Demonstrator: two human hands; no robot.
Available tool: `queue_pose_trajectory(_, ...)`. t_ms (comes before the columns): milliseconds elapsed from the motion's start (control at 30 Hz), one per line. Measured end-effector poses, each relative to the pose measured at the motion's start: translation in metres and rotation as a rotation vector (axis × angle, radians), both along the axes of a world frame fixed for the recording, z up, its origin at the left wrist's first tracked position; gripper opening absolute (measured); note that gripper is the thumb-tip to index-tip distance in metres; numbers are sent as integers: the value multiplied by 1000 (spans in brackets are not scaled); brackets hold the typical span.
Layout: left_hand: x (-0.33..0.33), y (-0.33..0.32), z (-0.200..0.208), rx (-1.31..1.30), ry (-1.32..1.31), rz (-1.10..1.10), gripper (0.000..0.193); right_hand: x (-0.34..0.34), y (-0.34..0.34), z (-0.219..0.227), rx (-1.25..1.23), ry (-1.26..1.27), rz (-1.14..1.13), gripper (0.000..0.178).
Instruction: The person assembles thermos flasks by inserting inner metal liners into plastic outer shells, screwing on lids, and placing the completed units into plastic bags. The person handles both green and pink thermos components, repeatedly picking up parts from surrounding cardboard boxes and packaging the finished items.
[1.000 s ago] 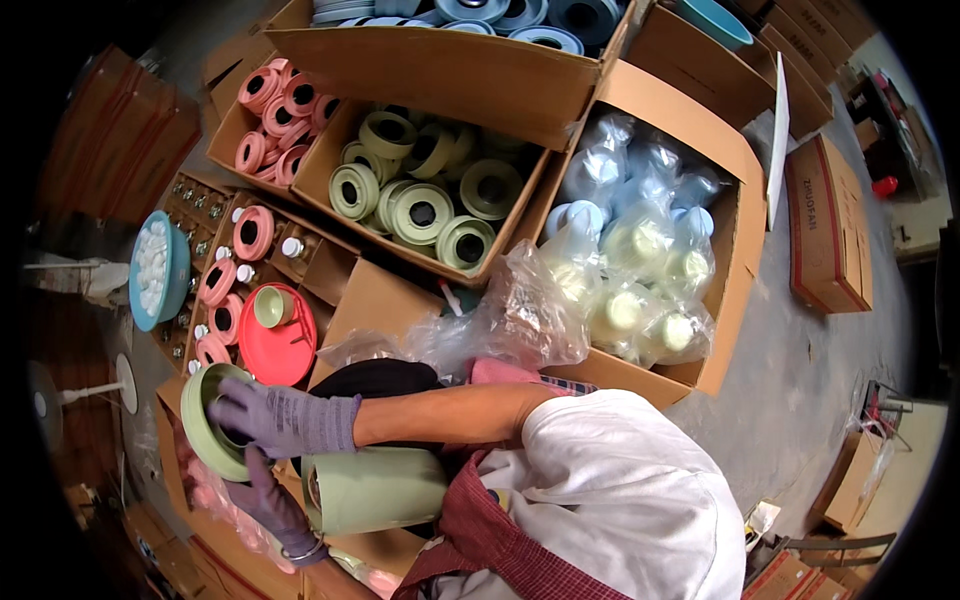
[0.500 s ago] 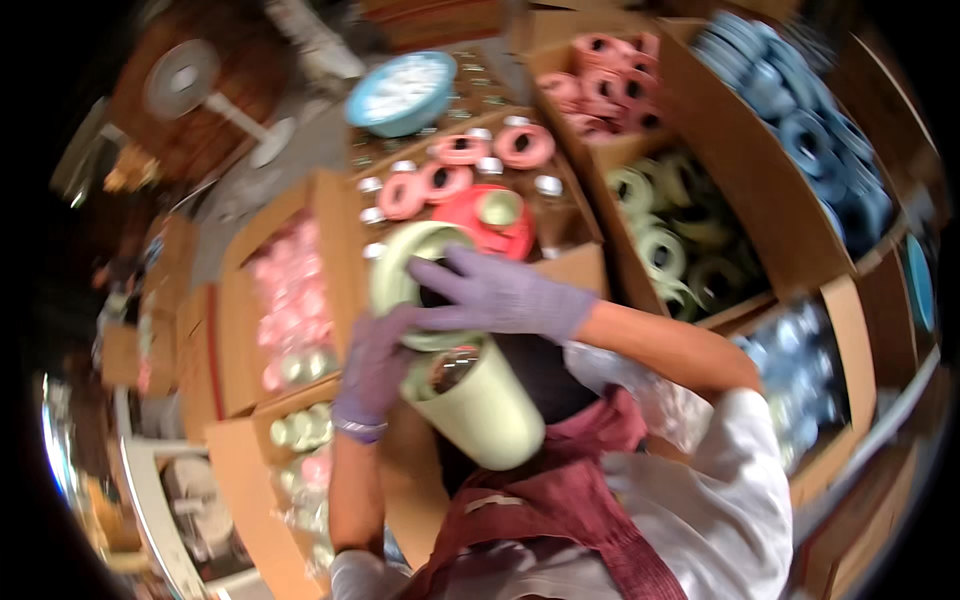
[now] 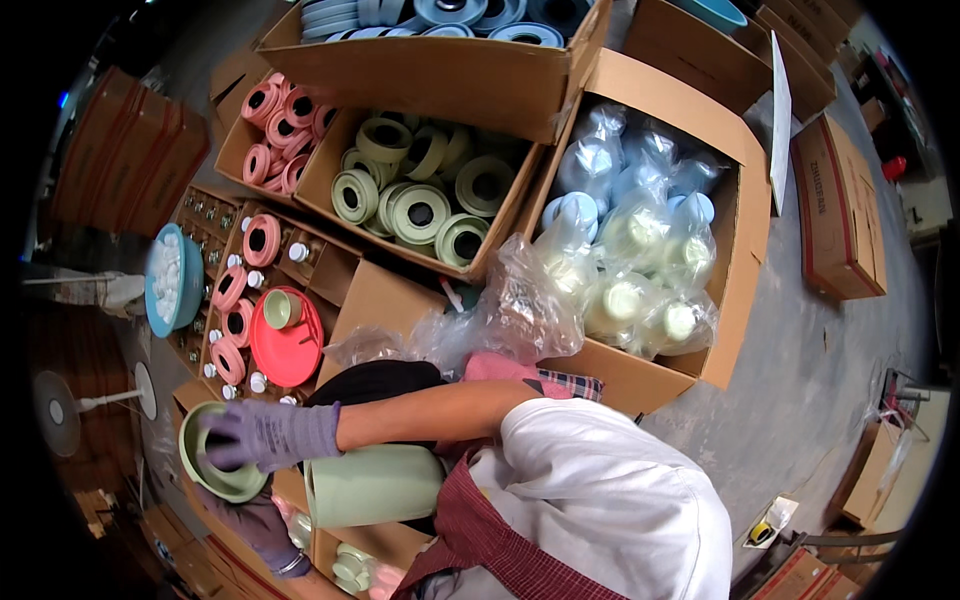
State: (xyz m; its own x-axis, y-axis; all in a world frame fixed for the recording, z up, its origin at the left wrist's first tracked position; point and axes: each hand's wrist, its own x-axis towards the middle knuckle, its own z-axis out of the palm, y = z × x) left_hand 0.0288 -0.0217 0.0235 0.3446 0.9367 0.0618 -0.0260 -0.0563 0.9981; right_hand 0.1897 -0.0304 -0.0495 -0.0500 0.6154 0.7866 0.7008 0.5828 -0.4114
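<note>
Both my hands wear purple gloves. My right hand [image 3: 262, 436] crosses to the left, its slightly blurred fingers hooked into the opening of a pale green ring-shaped collar [image 3: 226, 482]. Behind and below that collar is my left hand [image 3: 262, 530], closed against it with the fingertips hidden. A pale green cylindrical flask body [image 3: 375, 487] lies tilted across my lap, partly under my right forearm; its inside cannot be seen. Beyond my hands, a small green cup [image 3: 282, 309] sits on a round red plate [image 3: 290, 362], with pink collars [image 3: 262, 240] and white-capped flask liners around it.
Ahead are cartons of green collars [image 3: 420, 214], pink collars [image 3: 262, 108] and blue collars [image 3: 450, 10]. An open carton [image 3: 738, 270] holds bagged blue and green parts. A blue basin [image 3: 160, 308] of white pieces and a fan [image 3: 57, 412] stand left. Crumpled plastic [image 3: 530, 300] lies near my lap.
My view has swung to the right, so the cartons appear further left. Both hands still hold the green collar, now apart from the flask body's mouth.
</note>
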Motion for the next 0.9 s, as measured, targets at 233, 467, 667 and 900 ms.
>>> queue_pose_trajectory(233,-33,-17,-19,550,208,-14,49,-19,-7,18,-129,563,319,53)
queue_pose_trajectory(467,16,-21,16,909,731,-237,74,42,-5,-15,-852,807,1187,39)
queue_pose_trajectory(667,-74,-23,-35,342,568,-277,61,51,-6,-52,-1071,1003,634,39)
queue_pose_trajectory(900,-71,-9,-60,546,552,-518,64,0,-22,-33,-877,602,602,38)
